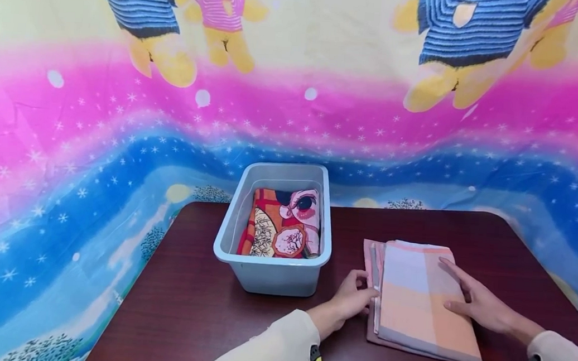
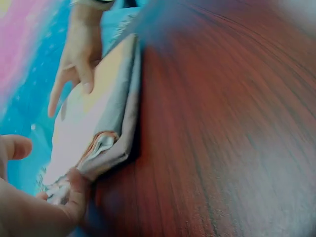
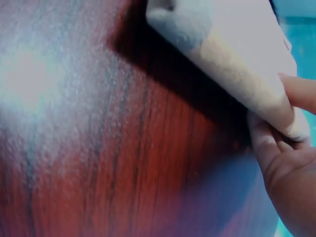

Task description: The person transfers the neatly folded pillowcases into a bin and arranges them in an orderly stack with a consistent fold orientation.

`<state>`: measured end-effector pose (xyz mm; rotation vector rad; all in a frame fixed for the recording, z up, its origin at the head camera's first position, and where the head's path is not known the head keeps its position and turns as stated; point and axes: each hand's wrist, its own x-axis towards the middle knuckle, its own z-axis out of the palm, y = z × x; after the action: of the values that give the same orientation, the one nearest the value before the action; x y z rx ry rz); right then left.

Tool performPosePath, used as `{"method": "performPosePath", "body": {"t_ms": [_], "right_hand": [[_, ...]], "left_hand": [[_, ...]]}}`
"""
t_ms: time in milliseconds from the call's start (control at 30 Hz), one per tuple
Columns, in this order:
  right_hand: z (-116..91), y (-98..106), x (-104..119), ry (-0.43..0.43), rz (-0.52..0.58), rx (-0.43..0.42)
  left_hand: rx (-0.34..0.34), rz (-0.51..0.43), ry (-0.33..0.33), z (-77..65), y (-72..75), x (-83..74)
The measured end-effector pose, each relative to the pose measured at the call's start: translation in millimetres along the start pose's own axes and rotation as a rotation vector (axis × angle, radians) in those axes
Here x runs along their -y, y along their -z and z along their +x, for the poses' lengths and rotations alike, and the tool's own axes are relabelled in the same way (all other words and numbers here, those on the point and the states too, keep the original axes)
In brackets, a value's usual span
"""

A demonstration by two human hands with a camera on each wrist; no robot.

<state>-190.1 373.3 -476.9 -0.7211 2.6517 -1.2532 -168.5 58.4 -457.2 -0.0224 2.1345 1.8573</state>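
A folded checked towel (image 1: 411,301) in peach, white and mauve lies on the right part of the table, its layers showing along the left side. At that left edge, my left hand (image 1: 348,299) holds the layers with curled fingers. In the left wrist view one digit of it lies against the fold while another finger stands off the cloth. My right hand (image 1: 484,303) grips the opposite edge. The right wrist view shows its thumb (image 3: 301,94) on top and its other fingers curled beneath the towel's edge.
A grey plastic bin (image 1: 272,271) stands left of the towel, with a folded red and orange printed cloth (image 1: 286,225) inside. The dark wood table (image 1: 169,306) meets a patterned hanging (image 1: 293,114) at the back, with bears and snowflakes on it.
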Motion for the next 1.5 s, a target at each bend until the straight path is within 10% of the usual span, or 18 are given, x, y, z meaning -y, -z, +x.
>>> {"method": "performPosePath", "body": {"t_ms": [133, 233, 600, 867, 1500], "right_hand": [[-0.9, -1.9, 1.1, 0.013, 0.043, 0.027], [-0.2, -1.4, 4.4, -0.025, 0.087, 0.063], [1.7, -2.6, 12.3, -0.171, 0.157, 0.175], [8.1, -4.9, 11.6, -0.124, 0.134, 0.220], [8.4, -5.8, 11.6, -0.206, 0.173, 0.321]], "left_hand": [[0.014, -0.212, 0.093, 3.7, -1.3, 0.8], [0.077, -0.206, 0.100, 5.4, 0.9, 2.3], [0.339, 0.468, -0.232, 10.9, 17.6, 5.7], [0.377, 0.346, -0.141, 28.5, 21.1, 3.5], [0.510, 0.394, -0.127, 42.9, 32.0, 15.8]]}}
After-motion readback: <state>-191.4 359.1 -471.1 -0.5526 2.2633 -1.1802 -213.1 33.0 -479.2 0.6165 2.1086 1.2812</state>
